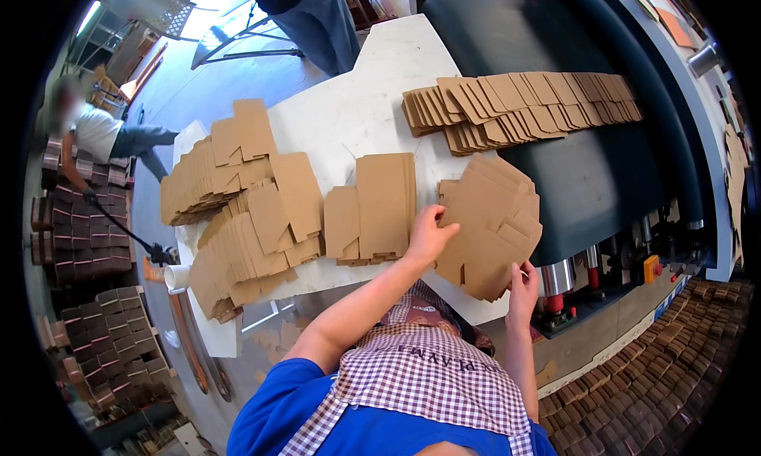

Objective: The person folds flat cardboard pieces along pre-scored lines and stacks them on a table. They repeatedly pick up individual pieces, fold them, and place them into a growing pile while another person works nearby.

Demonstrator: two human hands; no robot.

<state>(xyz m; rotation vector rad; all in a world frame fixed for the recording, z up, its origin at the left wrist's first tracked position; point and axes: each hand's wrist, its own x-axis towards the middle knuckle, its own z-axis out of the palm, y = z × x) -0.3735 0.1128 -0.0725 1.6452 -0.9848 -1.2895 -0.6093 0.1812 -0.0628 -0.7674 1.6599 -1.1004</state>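
In front of me a thick bundle of brown cardboard box blanks [483, 234] is tilted between my two hands, at the edge of the white table. My left hand [430, 236] is at the bundle's left edge, its fingers curled and partly hidden. The lower right edge is gripped by my right hand [521, 291], thumb and fingers bent around the cardboard. Left of my left hand lies a neat pile of folded cardboard blanks [384, 202]. Beyond my hands, a fanned row of cardboard blanks [531, 107] runs from the table onto a dark green conveyor belt [587, 175].
More fanned stacks of cardboard [238, 194] cover the left of the white table [317, 123]. A white tube [177, 278] sticks out by its left edge. Dark bundles [87, 242] stand on the floor near a person [103, 131] pulling a handle. Another person [317, 28] stands beyond the table.
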